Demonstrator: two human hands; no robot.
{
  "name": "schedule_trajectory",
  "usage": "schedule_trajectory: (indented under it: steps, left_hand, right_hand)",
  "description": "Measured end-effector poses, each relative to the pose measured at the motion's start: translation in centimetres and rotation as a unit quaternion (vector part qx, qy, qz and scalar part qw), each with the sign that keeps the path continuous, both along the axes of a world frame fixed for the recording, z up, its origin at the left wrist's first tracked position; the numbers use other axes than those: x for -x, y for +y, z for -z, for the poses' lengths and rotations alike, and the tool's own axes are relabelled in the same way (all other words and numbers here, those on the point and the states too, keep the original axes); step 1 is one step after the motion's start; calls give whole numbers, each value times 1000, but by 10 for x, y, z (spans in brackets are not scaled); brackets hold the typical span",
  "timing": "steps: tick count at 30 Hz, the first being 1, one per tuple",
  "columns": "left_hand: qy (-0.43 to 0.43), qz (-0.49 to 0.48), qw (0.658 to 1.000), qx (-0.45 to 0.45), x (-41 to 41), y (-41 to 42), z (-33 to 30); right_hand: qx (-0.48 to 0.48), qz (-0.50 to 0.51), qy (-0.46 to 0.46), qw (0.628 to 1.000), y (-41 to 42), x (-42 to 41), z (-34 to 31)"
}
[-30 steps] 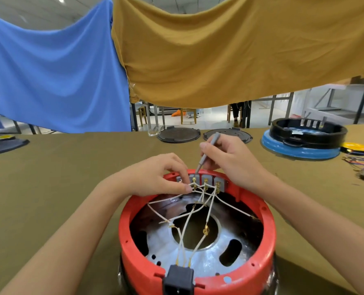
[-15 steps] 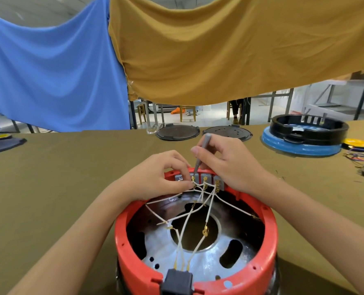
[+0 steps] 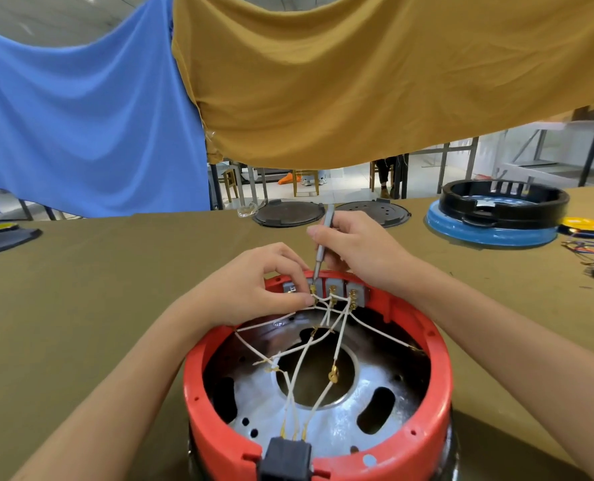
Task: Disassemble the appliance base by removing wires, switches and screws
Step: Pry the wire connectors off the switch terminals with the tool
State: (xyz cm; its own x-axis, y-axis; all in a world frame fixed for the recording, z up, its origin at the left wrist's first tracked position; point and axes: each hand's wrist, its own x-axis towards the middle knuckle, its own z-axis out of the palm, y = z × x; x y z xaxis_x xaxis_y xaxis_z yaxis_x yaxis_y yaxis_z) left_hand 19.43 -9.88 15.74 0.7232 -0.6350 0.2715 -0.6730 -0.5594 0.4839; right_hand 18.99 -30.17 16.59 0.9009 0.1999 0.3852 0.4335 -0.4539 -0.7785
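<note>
White wires (image 3: pixel 323 328) are fanning from switches (image 3: pixel 330 288) on the base's (image 3: pixel 427 428) far rim; left hand (image 3: pixel 254 289) is pinching one, right hand (image 3: pixel 361 248) is gripping the screwdriver (image 3: pixel 323 244), pointing steeply down at them.

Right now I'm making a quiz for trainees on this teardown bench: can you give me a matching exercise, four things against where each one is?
Things:
1. screwdriver
2. white wires
3. black ring
4. coloured wires

Places:
A. loose on the table, far right
B. on the blue base, back right
C. in the right hand
D. inside the red base

Pairs: 1-C, 2-D, 3-B, 4-A
</note>
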Motion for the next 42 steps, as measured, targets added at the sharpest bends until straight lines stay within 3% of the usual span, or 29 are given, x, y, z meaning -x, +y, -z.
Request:
schedule_trajectory:
  steps: [4, 12, 26, 42]
  left_hand:
    - [-2, -1, 1000, -6, 0, 0, 0]
    - [-4, 2, 1000, 7, 1, -1, 1]
    - [-5, 6, 1000, 9, 1, 0, 0]
    - [-1, 15, 1000, -2, 2, 2, 0]
  right_hand:
    - [-41, -2, 42, 998, -3, -1, 2]
    - [21, -6, -87, 996, -1, 11, 2]
    - [48, -10, -120, 992, -1, 10, 4]
    - [-3, -12, 55, 998, 2, -10, 2]
